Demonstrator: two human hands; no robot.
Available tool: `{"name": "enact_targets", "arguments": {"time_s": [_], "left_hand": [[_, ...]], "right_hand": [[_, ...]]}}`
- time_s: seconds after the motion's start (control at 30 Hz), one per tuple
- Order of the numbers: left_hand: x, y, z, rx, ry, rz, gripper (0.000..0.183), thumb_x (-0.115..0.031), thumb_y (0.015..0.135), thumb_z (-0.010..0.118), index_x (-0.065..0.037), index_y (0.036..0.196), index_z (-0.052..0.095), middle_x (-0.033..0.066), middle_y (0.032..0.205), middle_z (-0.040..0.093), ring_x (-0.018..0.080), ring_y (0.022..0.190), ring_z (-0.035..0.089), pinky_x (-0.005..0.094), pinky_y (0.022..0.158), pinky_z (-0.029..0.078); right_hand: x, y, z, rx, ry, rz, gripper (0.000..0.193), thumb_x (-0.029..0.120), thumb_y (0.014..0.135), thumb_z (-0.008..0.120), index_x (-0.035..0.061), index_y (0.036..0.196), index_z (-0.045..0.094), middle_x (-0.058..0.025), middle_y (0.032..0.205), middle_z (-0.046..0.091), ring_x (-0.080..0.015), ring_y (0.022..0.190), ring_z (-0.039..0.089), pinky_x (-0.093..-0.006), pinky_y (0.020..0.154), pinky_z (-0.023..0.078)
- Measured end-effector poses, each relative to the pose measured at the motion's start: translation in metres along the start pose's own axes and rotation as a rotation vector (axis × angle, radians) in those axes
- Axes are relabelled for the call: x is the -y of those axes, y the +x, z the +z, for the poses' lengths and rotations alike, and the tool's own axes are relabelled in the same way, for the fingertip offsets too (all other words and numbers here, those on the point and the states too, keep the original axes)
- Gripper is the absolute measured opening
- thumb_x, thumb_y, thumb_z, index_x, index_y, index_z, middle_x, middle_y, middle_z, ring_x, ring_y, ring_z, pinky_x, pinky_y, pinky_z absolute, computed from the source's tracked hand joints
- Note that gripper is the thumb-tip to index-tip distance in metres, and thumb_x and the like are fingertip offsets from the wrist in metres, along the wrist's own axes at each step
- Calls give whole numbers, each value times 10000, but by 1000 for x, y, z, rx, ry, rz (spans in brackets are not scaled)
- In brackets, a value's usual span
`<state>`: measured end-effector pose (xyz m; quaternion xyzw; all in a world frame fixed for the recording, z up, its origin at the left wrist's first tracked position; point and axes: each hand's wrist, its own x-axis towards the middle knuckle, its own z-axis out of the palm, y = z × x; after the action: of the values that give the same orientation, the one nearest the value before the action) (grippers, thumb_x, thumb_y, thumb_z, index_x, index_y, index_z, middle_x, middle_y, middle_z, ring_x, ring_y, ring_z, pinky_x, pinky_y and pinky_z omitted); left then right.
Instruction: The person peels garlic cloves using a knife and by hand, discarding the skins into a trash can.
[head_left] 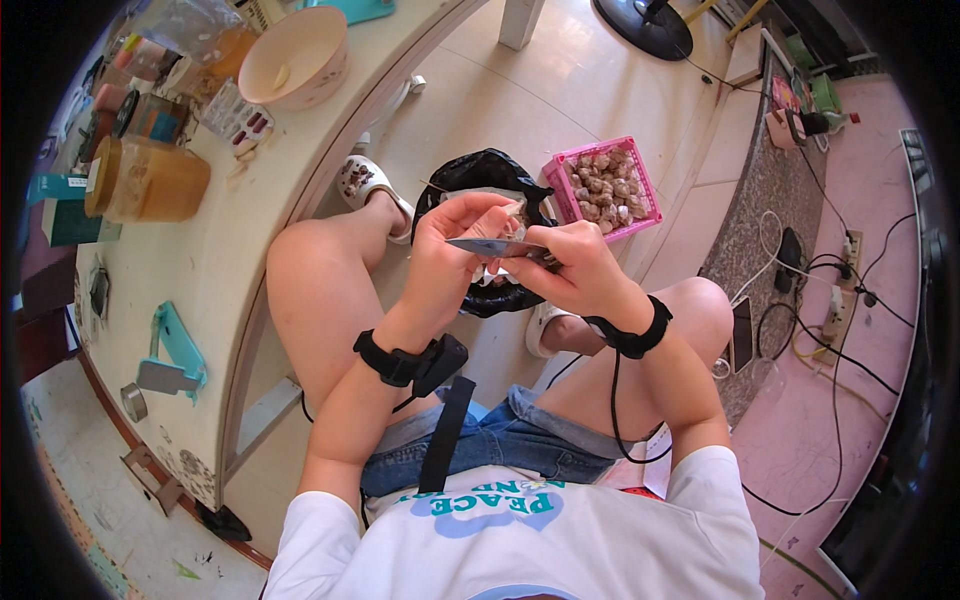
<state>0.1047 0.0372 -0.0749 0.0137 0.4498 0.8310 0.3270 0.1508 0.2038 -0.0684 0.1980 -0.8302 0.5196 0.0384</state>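
My left hand (443,243) is closed, its fingertips pinching a pale, papery piece of garlic (515,210) that is partly hidden by the fingers. In my right hand (580,262) is a small knife (488,247), gripped by its handle, which the fingers mostly cover. Its dark grey blade points left and reaches across to the left hand's fingers. Both hands are above a black plastic bag (487,168) that stands open between my legs, with whitish scraps inside. Just beyond the right hand, a pink basket (562,194) holds many garlic bulbs (607,185).
At left, the white table (250,200) carries a pale bowl (294,60) with one clove, a honey-coloured jar (160,180) and a turquoise stand (178,355). Cables and a power strip (843,290) lie at right. A black round base (645,28) stands far off.
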Motion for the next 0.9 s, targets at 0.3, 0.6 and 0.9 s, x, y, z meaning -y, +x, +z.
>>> {"name": "enact_targets", "arguments": {"time_s": [0.3,0.6,0.9], "left_hand": [[4,-1,-4,141,-206,-166,267,-301,899,554,-48,975,587,1,800,563,50,615,442,177,515,344],[11,-1,-7,214,-267,-184,222,-257,892,576,-46,956,603,13,783,597,55,608,498,200,534,392],[9,-2,2,43,9,57,175,-152,876,599,10,928,641,39,758,627,92,641,578,224,565,468]], "right_hand": [[7,6,-19,-244,-135,84,187,108,705,708,4,788,577,-109,553,515,-186,447,516,-269,443,404],[0,4,-16,-197,-106,3,223,146,721,723,29,690,535,-110,516,499,-224,428,508,-289,413,379],[5,6,-17,-177,-146,-4,244,154,729,727,30,651,531,-109,514,508,-220,422,517,-282,406,382]]}}
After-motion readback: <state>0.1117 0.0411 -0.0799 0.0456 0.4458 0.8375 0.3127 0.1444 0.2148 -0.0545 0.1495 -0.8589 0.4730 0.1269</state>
